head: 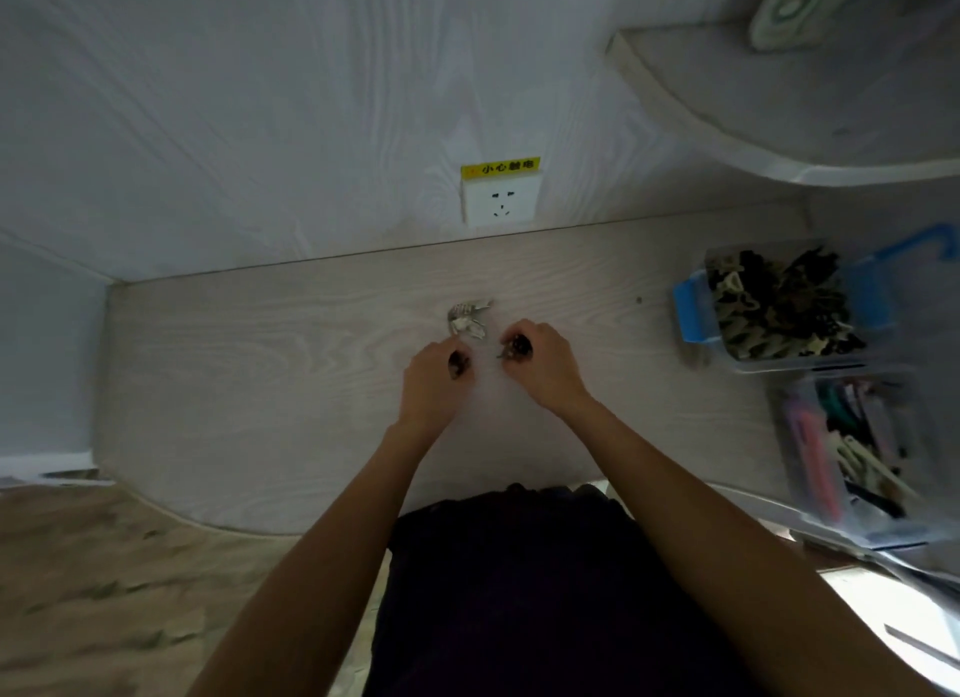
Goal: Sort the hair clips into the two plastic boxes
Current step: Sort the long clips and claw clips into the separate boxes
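- My left hand (434, 379) grips a dark tortoiseshell hair clip (459, 364); my right hand (545, 361) grips another dark clip (514, 348).
- Risk: mis-sorting (dim, blurred view) between the blue-latched clear plastic box (691, 306) and the second clear box (789, 436).

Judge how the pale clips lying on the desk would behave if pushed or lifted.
The pale clips look small and thin, so probably light. They lie in a loose cluster, so a push would likely scatter them. The desk looks smooth, so they would likely slide, not roll.
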The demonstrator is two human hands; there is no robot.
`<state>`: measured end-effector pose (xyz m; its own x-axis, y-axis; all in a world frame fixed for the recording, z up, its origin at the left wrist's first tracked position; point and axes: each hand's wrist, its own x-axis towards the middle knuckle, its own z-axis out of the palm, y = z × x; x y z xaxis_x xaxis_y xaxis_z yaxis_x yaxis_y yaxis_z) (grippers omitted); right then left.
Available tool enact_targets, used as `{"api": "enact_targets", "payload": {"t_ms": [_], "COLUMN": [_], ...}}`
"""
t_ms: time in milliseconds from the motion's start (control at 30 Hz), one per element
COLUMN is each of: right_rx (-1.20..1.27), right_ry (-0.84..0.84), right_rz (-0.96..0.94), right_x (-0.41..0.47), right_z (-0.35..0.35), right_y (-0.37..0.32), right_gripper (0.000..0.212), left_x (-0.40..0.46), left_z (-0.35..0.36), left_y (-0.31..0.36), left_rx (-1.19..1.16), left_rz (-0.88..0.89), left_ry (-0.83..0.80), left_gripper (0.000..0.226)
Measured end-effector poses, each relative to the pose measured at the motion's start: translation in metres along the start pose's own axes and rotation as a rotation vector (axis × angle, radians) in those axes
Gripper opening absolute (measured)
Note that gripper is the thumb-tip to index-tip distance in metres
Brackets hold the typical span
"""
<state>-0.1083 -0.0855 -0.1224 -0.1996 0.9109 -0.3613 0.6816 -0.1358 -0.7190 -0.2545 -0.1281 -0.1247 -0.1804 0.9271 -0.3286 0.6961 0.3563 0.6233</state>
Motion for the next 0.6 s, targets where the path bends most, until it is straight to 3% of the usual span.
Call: {"api": "enact_targets", "payload": {"t_ms": [133,333,467,600], "right_rx": [0.117,0.355,0.138,-0.076], "right_ry": [-0.025,0.206,0.308,0.245], "right_rz": [0.035,0.000,0.077,0.077], "right_x": [-0.021,-0.053,-0.068,-0.065], "right_z": [-0.027,-0.124,-0.193,-0.239], "right_y": [0.008,0.022,0.069,0.100], "right_gripper": [0.033,0.019,0.016,0.008], "left_x": [-0.014,-0.005,0.007,0.013], "left_z": [0.011,0.023,0.067,0.109], "left_y": [0.031,0.139,0.220,0.277], "left_rx": [-0.161,-0.236,-0.136,-0.034], "left_rz": [0.044,0.334,0.493,0.549], "left_ry": [0.003,-0.098,-0.211,-0.271], "left_gripper": [0.014,0.017,0.020,0.023]}}
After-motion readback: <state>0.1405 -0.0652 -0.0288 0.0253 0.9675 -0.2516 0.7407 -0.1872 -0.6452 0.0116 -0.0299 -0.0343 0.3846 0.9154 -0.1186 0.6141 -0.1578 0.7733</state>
